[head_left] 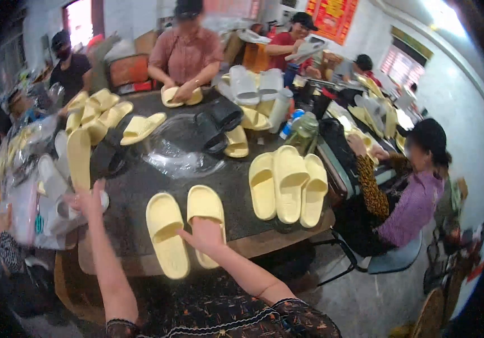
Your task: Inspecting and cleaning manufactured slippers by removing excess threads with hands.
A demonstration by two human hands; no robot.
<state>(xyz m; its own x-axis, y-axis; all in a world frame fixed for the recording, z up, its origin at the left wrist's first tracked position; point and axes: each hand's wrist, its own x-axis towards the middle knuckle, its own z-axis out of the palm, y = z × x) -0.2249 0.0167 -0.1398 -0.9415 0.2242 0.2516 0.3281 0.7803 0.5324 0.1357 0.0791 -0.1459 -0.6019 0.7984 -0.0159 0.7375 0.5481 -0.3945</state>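
Observation:
My right hand (205, 235) is pushed under the strap of a yellow slide slipper (207, 201) at the table's near edge. Its fingers are mostly hidden; the thumb reaches across to the left slipper (166, 228) beside it. Both heels stick out over the edge. On the left, my left hand (87, 201), slightly blurred, closes around the lower end of another yellow slipper (79, 158), which is upright with no strap showing. White slippers (56, 180) lie close to that hand, and a black slipper (108, 153) is behind it.
Three yellow slippers (288, 183) stand at the table's right corner, near a green bottle (303, 132). Clear plastic film (183, 152) lies mid-table. Across the table, a person (186, 56) handles yellow slippers; another person (405, 197) sits at the right. More slippers line the far side.

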